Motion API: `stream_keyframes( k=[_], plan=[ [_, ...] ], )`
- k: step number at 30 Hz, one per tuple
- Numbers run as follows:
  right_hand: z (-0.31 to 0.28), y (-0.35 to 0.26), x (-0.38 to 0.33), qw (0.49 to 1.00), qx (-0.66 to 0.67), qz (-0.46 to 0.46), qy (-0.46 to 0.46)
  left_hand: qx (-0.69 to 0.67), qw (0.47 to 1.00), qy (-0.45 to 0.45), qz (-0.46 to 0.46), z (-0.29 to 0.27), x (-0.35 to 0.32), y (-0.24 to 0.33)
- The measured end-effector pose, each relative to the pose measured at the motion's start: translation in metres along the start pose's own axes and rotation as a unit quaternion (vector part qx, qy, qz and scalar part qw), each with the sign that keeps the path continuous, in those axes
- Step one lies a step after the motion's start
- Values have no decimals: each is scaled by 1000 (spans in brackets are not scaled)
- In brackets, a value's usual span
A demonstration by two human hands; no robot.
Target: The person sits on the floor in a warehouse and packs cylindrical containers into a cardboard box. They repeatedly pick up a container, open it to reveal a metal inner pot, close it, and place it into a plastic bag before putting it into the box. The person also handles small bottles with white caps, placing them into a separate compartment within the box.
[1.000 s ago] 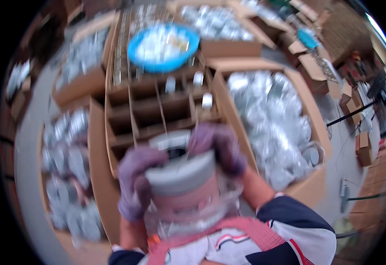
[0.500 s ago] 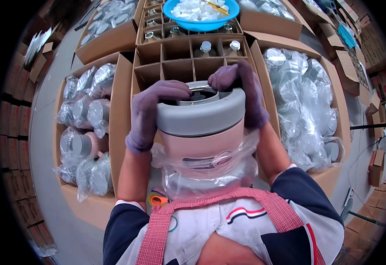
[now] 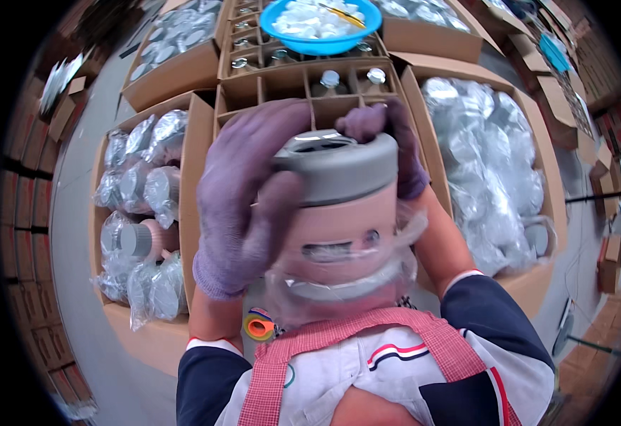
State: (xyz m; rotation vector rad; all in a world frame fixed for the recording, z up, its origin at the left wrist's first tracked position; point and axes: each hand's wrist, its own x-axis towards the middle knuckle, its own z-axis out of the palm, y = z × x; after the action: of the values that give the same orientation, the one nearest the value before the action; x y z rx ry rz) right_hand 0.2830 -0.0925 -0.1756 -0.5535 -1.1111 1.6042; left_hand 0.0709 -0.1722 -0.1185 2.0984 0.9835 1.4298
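Observation:
A pink insulated jug (image 3: 339, 231) with a wide grey collar (image 3: 346, 174) stands upright close in front of my chest. Clear plastic bag film (image 3: 325, 295) is bunched around its lower part. My left hand (image 3: 243, 188), in a purple glove and slightly blurred, is at the jug's left side, its thumb spread from the fingers; whether it presses on the collar I cannot tell. At the back right of the rim, my right hand (image 3: 371, 128), gloved too, has its fingers curled over the edge. The jug's opening shows only partly.
Cartons of plastic-wrapped jugs stand on the left (image 3: 197, 184) and right (image 3: 424, 135). Ahead, a divided carton (image 3: 268, 106) holds glass bottles, with a blue basin (image 3: 317, 46) of white caps above. An orange tape roll (image 3: 259, 326) lies below my left forearm.
My left hand has left the top of the rim and opened out at the jug's left side. The jug has turned and tilted slightly; my right hand stays at the rim.

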Motion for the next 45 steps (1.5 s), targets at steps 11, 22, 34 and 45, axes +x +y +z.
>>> stream_keyframes(
  k=[11, 22, 34, 45],
  plan=[
    [19, -75, 12, 978, -180, 93, -56, -67, 995, -69, -1, 10, 41, -24],
    [52, -86, -6, 878, -478, 15, -16, -235, 969, -63, -39, -22, 27, -59],
    [24, -88, -5, 926, -377, -26, 11, -108, 989, -97, -15, -14, 45, -44],
    [25, -131, -29, 849, -501, -120, -121, -299, 936, -111, -148, -10, -20, -53]
  ],
)
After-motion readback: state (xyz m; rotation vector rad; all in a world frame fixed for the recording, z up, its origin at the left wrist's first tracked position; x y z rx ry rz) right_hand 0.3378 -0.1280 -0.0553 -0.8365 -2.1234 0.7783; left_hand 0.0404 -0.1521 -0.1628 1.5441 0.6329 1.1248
